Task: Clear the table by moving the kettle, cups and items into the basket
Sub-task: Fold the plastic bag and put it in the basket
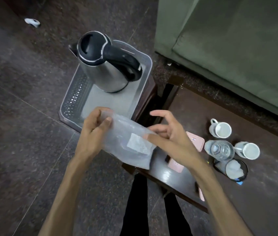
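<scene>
A steel kettle with a black lid and handle stands in the far half of the grey basket on the floor. Both hands hold a translucent plastic bag with a white label, just over the basket's near rim. My left hand grips the bag's left end. My right hand pinches its right edge, the other fingers spread. On the dark table stand two white cups, a clear water bottle and a glass on a black coaster.
Pink flat items lie on the table near my right wrist. A green sofa fills the upper right. A small white object lies on the dark stone floor at upper left. My legs show below the table edge.
</scene>
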Action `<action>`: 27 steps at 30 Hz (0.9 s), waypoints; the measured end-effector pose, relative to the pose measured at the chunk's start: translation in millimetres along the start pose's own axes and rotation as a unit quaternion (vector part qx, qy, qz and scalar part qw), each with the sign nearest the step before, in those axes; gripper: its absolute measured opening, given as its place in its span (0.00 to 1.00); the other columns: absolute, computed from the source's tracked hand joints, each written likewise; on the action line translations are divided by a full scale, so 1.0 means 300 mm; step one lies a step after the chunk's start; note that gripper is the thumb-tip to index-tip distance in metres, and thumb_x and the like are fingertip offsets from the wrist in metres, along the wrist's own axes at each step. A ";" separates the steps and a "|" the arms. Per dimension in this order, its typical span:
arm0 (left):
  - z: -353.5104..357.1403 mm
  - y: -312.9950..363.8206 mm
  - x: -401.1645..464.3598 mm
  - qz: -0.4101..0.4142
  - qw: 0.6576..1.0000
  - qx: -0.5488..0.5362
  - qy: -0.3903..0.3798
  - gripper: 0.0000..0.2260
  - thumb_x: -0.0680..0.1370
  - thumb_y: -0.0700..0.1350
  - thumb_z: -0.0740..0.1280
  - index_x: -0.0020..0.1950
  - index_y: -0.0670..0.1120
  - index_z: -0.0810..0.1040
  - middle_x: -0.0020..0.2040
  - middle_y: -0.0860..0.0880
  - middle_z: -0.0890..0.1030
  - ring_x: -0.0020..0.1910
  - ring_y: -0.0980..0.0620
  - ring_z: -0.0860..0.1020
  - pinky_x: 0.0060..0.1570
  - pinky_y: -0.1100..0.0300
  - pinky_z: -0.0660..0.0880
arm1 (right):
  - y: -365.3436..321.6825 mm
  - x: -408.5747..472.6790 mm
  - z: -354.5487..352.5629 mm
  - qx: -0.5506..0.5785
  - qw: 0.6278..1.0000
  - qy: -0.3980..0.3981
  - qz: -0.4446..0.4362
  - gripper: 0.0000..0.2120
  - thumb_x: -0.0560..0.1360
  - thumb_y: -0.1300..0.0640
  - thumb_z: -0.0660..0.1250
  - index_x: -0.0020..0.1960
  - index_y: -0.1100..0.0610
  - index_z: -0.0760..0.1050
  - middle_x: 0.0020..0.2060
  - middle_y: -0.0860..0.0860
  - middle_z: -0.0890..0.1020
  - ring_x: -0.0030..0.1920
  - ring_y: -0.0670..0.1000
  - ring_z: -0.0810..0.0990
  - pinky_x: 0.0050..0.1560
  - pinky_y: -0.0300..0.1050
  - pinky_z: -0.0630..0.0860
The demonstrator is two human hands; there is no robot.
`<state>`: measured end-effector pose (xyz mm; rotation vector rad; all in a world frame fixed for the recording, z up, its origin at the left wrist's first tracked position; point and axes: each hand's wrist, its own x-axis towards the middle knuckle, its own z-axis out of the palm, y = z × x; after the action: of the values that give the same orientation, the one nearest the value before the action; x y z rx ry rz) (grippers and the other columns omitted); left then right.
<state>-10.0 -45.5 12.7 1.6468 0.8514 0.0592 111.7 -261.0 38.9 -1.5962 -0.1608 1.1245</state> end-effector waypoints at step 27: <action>-0.222 -0.283 0.294 0.089 0.864 0.492 -0.049 0.20 0.70 0.38 0.74 0.62 0.41 0.82 0.55 0.40 0.80 0.55 0.35 0.79 0.52 0.39 0.79 | 0.118 0.488 0.490 -0.585 0.809 -0.028 -0.059 0.26 0.72 0.58 0.77 0.68 0.59 0.76 0.62 0.58 0.75 0.57 0.60 0.81 0.53 0.53 0.81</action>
<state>-19.1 59.8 -78.2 2.6590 0.6694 -0.3950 68.8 -81.6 -62.3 -2.5572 -1.1634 0.9898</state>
